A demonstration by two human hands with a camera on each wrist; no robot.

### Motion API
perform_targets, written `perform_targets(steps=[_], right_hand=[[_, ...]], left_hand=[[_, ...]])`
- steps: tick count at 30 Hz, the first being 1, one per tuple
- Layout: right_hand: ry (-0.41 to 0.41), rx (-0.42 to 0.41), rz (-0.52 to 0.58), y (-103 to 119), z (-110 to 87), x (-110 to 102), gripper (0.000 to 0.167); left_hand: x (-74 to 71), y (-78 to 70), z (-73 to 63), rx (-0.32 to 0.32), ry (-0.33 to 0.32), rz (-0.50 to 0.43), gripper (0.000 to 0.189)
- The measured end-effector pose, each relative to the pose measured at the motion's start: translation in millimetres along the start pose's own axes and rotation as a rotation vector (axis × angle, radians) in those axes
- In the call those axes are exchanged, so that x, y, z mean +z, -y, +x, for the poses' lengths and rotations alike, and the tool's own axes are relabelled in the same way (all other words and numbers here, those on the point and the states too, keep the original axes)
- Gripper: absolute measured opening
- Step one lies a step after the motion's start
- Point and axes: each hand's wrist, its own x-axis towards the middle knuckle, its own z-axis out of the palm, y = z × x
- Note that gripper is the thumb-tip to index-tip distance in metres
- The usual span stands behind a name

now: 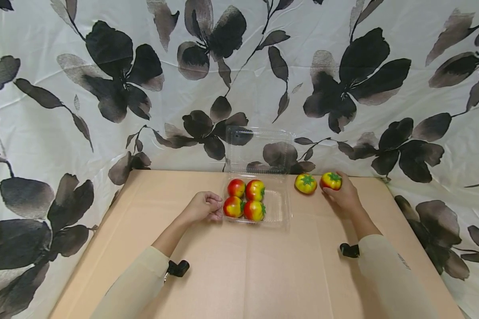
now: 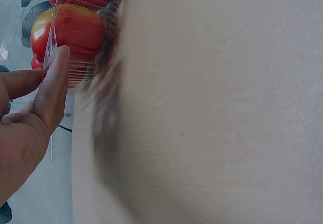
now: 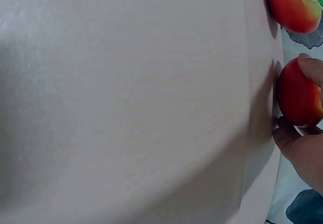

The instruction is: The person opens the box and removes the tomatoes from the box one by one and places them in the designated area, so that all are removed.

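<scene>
A clear plastic clamshell box (image 1: 277, 201) lies open, its lid (image 1: 259, 150) raised against the backdrop. Several red-and-yellow tomatoes with green leafy tops, such as this front one (image 1: 254, 211), fill the box's left part. My left hand (image 1: 201, 207) pinches the left rim of the box between thumb and finger, with a red tomato (image 2: 81, 30) behind the clear wall in the left wrist view. To the right of the box, my right hand (image 1: 346, 195) holds another tomato (image 1: 330, 180), thumb and fingers on its sides. A yellower tomato (image 1: 305, 183) sits between that one and the box.
The tan tabletop (image 1: 239, 270) reaches back to a white cloth (image 1: 271, 97) printed with dark flowers. Each wrist carries a small black camera, seen beside the left sleeve (image 1: 178, 268) and the right sleeve (image 1: 349, 250).
</scene>
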Motion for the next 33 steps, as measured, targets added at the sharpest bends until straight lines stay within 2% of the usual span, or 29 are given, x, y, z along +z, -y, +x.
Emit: perform_targets(steps=[13,33], right_hand=[[0.000,0.006,0.010,-1.3,-2.4,-0.7,0.091],[0.041,0.034,0.031,-1.8,-6.3,-2.6,0.094]], left_hand=[[-0.2,-2.0,-0.7,-0.023,-0.003,0.008,0.026],[-0.6,0.7,1.5,-0.020,-0.001,0.018,0.025]])
